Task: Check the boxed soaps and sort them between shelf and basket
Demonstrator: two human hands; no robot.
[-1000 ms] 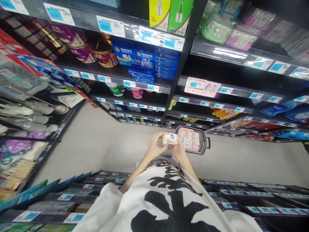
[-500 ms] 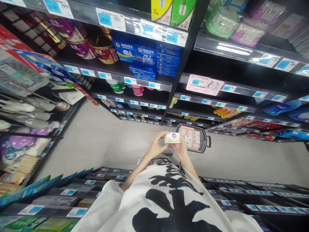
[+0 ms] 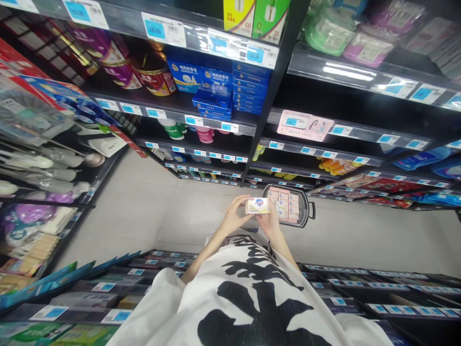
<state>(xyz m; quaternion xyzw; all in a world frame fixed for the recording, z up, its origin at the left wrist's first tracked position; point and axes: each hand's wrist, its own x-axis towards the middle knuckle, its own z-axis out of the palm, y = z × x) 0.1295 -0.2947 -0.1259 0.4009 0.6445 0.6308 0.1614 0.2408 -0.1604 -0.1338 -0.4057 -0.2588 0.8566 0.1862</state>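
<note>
Between my two hands is a small white and pale yellow soap box (image 3: 258, 205) with a blue emblem, its printed face turned up toward me. My left hand (image 3: 235, 214) grips its left end, fingers at the top edge and thumb below. My right hand (image 3: 269, 218) holds the right end and lower edge. Just beyond, to the right, a dark basket (image 3: 306, 211) with a side handle stands low by the shelves. Inside it lie several pink boxes (image 3: 293, 204) in rows, partly hidden by my right hand.
Shelves with price tags rise ahead, holding blue boxes (image 3: 216, 96), tubs (image 3: 153, 79) and a pink sign (image 3: 305, 126). A rack of packaged utensils (image 3: 50, 158) stands at left. More shelving (image 3: 360, 283) runs behind me. Grey floor (image 3: 144, 192) lies between.
Almost nothing differs. The soap box stays in both hands at the same spot, and the view has shifted very slightly.
</note>
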